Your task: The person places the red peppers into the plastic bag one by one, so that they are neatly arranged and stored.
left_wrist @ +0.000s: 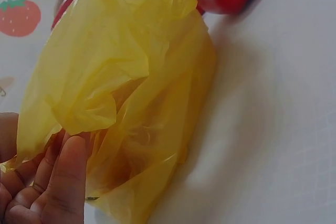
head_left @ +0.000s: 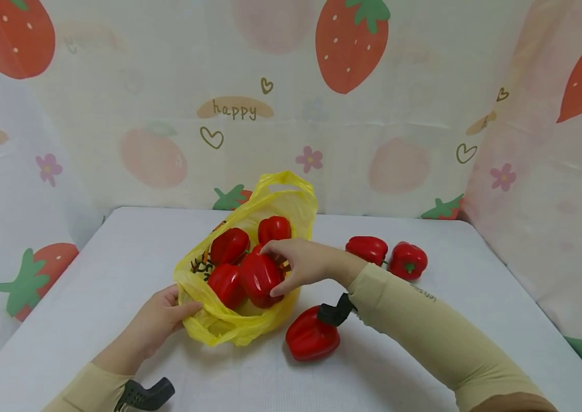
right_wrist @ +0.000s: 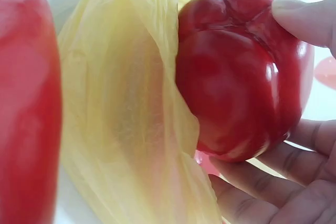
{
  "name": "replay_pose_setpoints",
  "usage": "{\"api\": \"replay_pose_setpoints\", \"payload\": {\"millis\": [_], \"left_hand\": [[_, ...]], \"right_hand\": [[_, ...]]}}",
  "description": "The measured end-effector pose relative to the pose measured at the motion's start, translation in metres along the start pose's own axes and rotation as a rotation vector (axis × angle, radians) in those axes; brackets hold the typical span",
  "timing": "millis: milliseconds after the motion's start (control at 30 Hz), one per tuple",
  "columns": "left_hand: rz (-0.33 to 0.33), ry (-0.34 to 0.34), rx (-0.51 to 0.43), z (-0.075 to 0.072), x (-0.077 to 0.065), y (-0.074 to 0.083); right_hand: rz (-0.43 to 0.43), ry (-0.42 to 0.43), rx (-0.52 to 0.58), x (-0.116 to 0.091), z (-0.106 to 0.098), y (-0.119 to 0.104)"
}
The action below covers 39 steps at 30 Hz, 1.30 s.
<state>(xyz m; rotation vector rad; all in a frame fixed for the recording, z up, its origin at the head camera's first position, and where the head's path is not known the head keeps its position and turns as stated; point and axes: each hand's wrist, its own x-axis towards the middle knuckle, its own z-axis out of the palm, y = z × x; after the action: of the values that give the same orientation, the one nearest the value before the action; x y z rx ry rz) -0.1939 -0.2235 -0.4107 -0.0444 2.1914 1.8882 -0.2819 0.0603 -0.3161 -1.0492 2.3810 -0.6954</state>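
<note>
A yellow plastic bag [head_left: 205, 323] lies on the white table with its mouth facing up and towards me. My left hand [head_left: 159, 317] pinches its left rim between thumb and fingers. My right hand [head_left: 303, 263] grips a red bell pepper [head_left: 261, 280] at the bag's mouth, thumb on one side and fingers round the other. In the right wrist view the bag's edge partly covers this bell pepper [right_wrist: 236, 87]. Several more red bell peppers are inside the bag, including one at the back [head_left: 274, 229] and one at the left [head_left: 230, 246].
On the table in front of the bag's right side sits a red bell pepper [head_left: 313, 337], under the right wrist's black camera mount [head_left: 337, 311]. Two more bell peppers, one on its side [head_left: 367, 249] and one beside it [head_left: 408, 261], lie behind the right forearm. A strawberry-print cloth [head_left: 167, 86] stands behind the table.
</note>
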Motion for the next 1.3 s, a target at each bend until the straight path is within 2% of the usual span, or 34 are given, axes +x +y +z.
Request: {"api": "replay_pose_setpoints", "payload": {"millis": [300, 600, 833, 1300], "left_hand": [[0.006, -0.003, 0.006, -0.001, 0.001, 0.0], [0.025, -0.011, -0.005, 0.001, 0.0, 0.001], [0.036, -0.019, -0.019, 0.002, -0.001, 0.0], [0.039, -0.023, -0.036, 0.002, -0.003, 0.001]], "right_hand": [[0.034, -0.091, -0.015, 0.004, 0.006, 0.002], [0.028, -0.158, -0.159, 0.012, 0.015, -0.001], [0.072, -0.204, -0.177, 0.016, 0.019, 0.001], [0.025, -0.242, -0.212, 0.023, 0.019, 0.004]]}}
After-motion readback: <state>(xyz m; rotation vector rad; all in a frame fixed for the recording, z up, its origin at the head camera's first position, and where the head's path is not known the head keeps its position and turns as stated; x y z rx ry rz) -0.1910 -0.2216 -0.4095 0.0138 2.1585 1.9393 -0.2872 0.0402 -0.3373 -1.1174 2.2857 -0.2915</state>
